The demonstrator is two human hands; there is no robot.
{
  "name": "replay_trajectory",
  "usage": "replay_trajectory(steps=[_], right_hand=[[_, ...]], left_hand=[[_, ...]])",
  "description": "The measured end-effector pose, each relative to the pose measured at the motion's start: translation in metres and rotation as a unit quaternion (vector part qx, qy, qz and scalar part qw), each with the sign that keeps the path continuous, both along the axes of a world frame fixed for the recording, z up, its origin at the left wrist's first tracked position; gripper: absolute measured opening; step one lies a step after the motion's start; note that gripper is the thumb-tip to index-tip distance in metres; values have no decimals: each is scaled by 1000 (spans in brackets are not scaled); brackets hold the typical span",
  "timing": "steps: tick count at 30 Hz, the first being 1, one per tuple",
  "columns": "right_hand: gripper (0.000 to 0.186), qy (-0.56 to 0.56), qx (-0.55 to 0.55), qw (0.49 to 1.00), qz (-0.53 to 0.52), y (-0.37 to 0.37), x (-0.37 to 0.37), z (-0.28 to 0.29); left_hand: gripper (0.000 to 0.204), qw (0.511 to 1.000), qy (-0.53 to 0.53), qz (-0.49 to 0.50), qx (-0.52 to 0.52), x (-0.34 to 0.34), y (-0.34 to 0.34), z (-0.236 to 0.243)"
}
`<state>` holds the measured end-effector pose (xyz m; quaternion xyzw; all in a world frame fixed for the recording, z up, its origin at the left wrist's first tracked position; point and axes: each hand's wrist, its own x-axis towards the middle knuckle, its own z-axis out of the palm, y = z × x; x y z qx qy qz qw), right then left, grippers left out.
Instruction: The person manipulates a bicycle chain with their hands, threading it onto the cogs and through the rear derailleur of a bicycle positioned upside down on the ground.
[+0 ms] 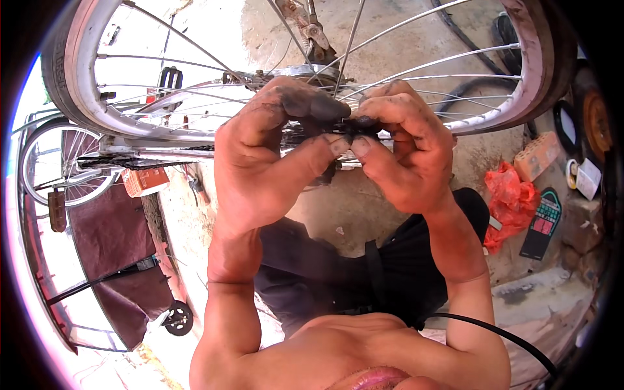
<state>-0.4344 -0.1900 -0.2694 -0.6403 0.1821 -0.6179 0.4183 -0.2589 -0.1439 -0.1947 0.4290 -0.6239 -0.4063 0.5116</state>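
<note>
Both hands meet in front of a bicycle wheel (86, 62), with the fingers blackened by grease. My left hand (257, 156) is closed, thumb and fingertips pinching a dark, greasy strip that looks like bicycle chain (302, 132). Tip to tip with it, my right hand (411, 146) pinches the same dark piece between thumb and fingers. The fingers cover most of what they hold, so its exact shape is hidden. Behind the knuckles are the spokes and the hub (305, 73). A black toothed chainring (133, 162) shows edge-on to the left.
At right lie a brick (537, 156), a red plastic bag (510, 198) and a dark card (541, 224). A pedal (57, 211), another brick (144, 182) and a brown fabric panel (110, 240) are at left. My bent leg (416, 260) is below the hands.
</note>
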Motion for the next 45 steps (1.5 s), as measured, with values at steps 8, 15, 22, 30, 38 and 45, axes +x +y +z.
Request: replay_trajectory(steps=[8,15,22,30,38,45], right_hand=[[23,12,-34,999,10,-5,-6,-6],[22,113,6,994,0,-3,-23,5],[21,176,21,984,-31,0,-31,-6],[20,252,26,967,-32,-1,-29,-6],[23,282,41,958,19,-7,-32,-7],[21,303,37,952,33,-11,-35,-5]], left_hand=[[29,1000,-5,-12,-7,2,-2,-6],[36,998,58,13,-32,19,11,-27],[38,994,18,73,-74,29,21,-59],[35,997,24,62,-38,39,24,-73],[36,996,68,52,-19,36,26,-81],[38,997,53,47,-35,33,25,-82]])
